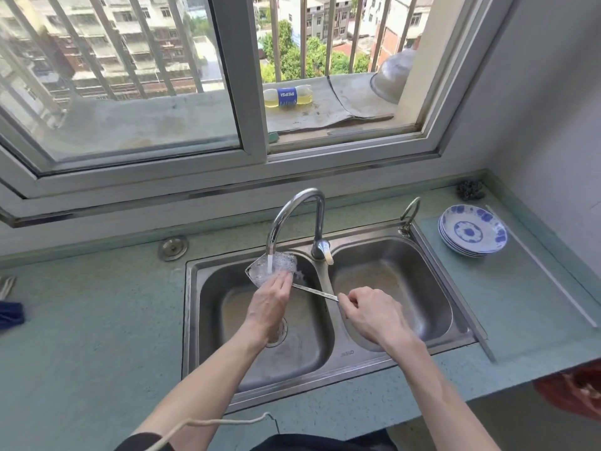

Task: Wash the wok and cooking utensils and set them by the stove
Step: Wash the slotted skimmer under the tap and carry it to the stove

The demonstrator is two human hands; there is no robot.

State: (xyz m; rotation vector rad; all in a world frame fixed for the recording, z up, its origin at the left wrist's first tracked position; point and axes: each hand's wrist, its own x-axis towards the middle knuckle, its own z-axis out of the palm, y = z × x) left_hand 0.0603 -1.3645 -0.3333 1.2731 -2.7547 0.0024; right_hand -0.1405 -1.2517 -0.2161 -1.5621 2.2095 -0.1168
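Nearest to us, our two bare forearms reach out over the front edge of the green worktop [97, 336] toward a steel double sink [192, 320]. Our right hand [370, 315] hangs above the divider and the right basin, its fingers curled and pinching the end of the thin metal handle of a spatula [271, 270]. That handle runs up and to the left across the divider, and the flat blade sits over the back of the left basin, right under the tap [294, 219]. Water falls from the spout straight onto the blade and splashes across it. Our left hand [270, 299] is over the left basin with its fingers stretched out fairly straight, the fingertips [286, 277] resting on the lower edge of the wet blade; it does not wrap around anything. Below that hand we see the drain of the left basin.

On the worktop to the right of the sink stands a stack of blue and white plates [473, 230], and a dark scouring ball [470, 189] lies in the back corner behind them. A bottle [287, 96] with yellow liquid lies on the ledge outside the window.
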